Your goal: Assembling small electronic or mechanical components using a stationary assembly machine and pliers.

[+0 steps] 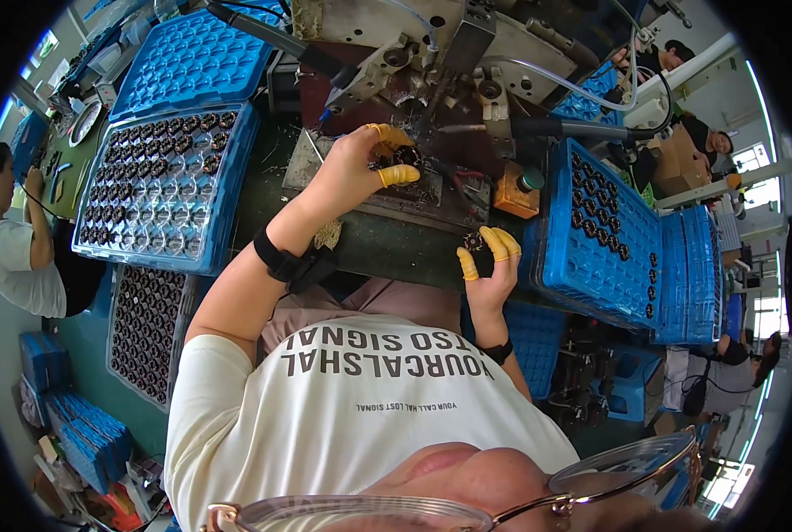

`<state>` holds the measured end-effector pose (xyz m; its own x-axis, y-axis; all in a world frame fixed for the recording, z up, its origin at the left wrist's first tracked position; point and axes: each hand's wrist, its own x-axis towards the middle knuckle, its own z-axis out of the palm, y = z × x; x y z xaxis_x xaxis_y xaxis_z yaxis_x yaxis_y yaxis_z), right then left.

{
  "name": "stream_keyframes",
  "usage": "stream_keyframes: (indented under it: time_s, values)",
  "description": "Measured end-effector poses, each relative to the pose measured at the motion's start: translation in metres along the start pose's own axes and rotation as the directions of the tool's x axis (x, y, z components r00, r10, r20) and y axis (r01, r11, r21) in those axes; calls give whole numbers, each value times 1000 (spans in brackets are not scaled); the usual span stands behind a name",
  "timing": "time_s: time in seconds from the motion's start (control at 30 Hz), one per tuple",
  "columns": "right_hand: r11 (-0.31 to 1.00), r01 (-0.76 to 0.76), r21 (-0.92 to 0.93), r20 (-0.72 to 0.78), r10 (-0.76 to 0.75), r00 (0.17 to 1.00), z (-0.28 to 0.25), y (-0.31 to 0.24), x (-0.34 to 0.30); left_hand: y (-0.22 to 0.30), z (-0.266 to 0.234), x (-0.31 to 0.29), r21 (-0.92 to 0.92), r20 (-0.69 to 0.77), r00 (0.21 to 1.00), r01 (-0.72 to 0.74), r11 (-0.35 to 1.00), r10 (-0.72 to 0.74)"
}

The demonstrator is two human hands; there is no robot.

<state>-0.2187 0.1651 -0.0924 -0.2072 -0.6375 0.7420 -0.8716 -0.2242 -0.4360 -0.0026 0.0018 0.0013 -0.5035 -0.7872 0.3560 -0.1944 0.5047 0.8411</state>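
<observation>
Head view shows my left hand (355,163) with thumb and fingertips closed around a dark round part (407,159), far, before the machine (469,43); my right hand (491,282) pinches a second part (474,242), nearer and to the right; each seems light and stiff, perhaps fragile inside; I would hold the outer rim, gently, with the yellow finger covers (400,176).
</observation>
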Motion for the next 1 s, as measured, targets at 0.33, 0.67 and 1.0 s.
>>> stream_keyframes:
  time_s: [0.33, 0.67, 1.0]
  values:
    - [1000, 4, -19, -14, -5, 1000, -1, -2, -1, -6, 10, -6, 397, -50, 881, -415, 819, 470]
    - [994, -35, 99, -5, 36, 999, -4, -4, 8, -17, 30, -13, -232, -225, 974, -48, 972, -5]
    - [982, -15, -186, 41, 23, 999, -2, 46, 76, 11, -37, -63, 160, -17, 997, -67, 985, 70]
